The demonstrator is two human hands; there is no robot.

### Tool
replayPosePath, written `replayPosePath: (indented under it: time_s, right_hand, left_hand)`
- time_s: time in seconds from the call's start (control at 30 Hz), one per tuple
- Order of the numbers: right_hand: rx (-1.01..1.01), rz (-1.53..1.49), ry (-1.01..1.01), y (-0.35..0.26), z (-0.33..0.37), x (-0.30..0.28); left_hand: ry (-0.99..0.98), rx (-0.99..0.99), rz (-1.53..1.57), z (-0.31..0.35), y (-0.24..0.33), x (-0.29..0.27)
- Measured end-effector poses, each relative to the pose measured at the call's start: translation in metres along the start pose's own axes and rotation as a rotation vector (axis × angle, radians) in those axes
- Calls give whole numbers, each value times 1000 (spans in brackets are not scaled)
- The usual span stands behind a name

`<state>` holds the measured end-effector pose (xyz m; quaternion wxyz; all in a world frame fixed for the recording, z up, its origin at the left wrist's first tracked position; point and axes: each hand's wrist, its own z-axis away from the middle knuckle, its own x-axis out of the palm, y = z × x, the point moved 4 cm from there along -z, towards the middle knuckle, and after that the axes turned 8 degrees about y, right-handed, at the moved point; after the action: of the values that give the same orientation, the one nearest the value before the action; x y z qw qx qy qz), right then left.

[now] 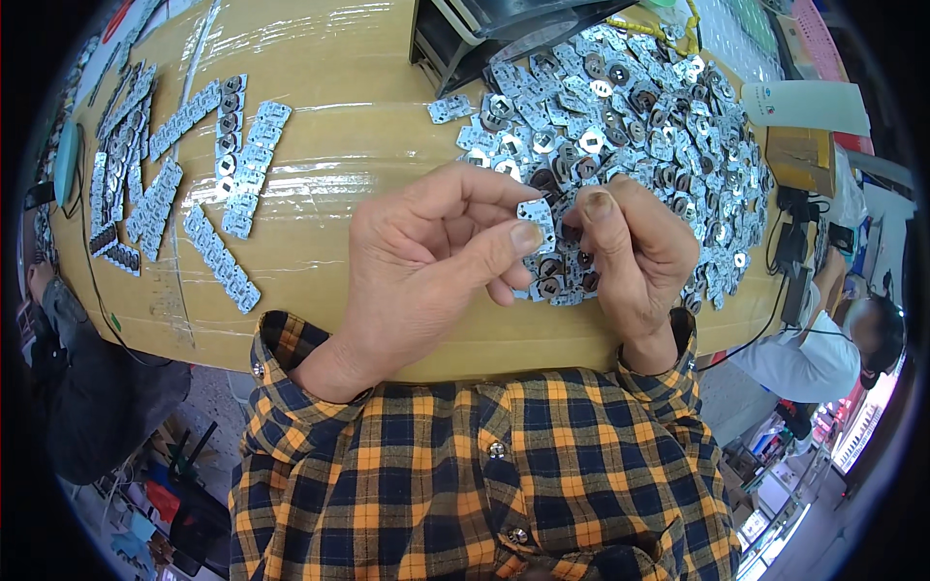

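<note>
Between the thumb and forefinger of my left hand (417,257) is a small pale circuit board (536,215) with dark spots on it. Close beside its right edge, my right hand (635,257) has its thumb and forefinger pinched together; whatever lies between them is hidden. Below and behind both hands spreads a large heap of similar small boards (712,160), many with round dark or silver parts on them. The heap covers the right half of the table.
On the left, several strips of joined boards (256,169) lie on the tan tabletop (349,126). A black bin (484,44) stands at the back, and a cardboard box (799,160) at the right. People sit at both sides, including a person in a white shirt (799,358).
</note>
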<state>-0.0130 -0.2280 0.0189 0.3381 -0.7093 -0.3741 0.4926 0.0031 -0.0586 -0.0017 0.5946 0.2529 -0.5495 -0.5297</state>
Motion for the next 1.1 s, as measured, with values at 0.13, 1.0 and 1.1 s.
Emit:
replayPosePath:
  time_s: [0.13, 1.0, 1.1]
  right_hand:
    - [272, -302, -145, -4, 0, 2]
    - [575, -547, -193, 4, 7, 13]
    - [525, -573, -246, 3, 8, 17]
  left_hand:
    - [-40, 33, 26, 1, 0, 1]
    - [-3, 577, -312, 6, 18, 0]
    - [-44, 717, -425, 8, 22, 3]
